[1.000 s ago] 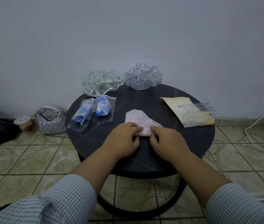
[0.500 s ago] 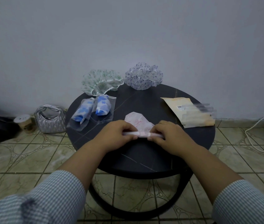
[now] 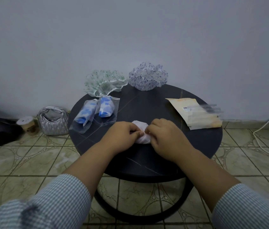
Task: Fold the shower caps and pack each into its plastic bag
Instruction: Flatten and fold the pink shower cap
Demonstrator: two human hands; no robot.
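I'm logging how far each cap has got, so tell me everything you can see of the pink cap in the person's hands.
The pink shower cap is a thin, pale, crinkly film, gathered into a small compact bundle. It lies on the black round table near its front middle. The left hand and right hand pinch it from either side, hiding much of it. It is not bagged.

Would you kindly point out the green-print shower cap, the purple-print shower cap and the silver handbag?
green-print shower cap (image 3: 105, 81): head view, middle of crown.
purple-print shower cap (image 3: 147, 77): head view, ruffled centre.
silver handbag (image 3: 53, 124): head view, quilted front.
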